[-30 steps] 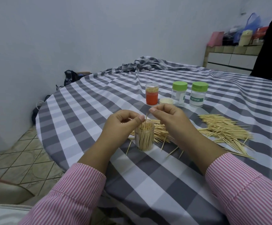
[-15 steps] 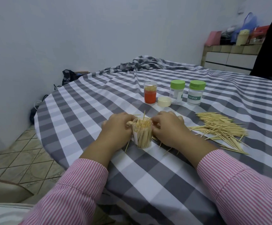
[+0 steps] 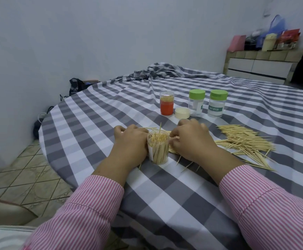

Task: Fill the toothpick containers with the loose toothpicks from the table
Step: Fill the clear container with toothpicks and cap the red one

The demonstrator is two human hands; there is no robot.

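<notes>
- A person in pink striped sleeves is sitting at a round table (image 3: pixel 96 134) draped in a grey and white checked cloth.
- An open clear container (image 3: pixel 158 150) is standing upright near the table's front edge, packed with toothpicks, one pick poking up above the rest.
- The left hand (image 3: pixel 131 143) is lying just beside the container on its left, touching its wall; the fingers are curling down onto the cloth behind it, and I cannot tell whether they are gripping anything.
- The right hand (image 3: pixel 192 139) is resting on the container's right, fingers bent over a small bundle of toothpicks (image 3: pixel 174 139) lying behind the jar; the fingertips are hidden, so whether they are pinching is unclear.
- A few stray picks are lying on the cloth under the right wrist.
- A large loose pile of toothpicks (image 3: pixel 244 141) is spreading out to the right, apart from the hand.
- Further back, an orange container (image 3: pixel 167 103) holding picks is standing open, with a cream lid (image 3: pixel 182 113) lying just beside it.
- Two clear jars with green caps (image 3: pixel 207 102) are standing side by side to its right, one labelled toothpick.
- A tiled counter (image 3: pixel 259 64) with bags on top is sitting at the far right wall.
</notes>
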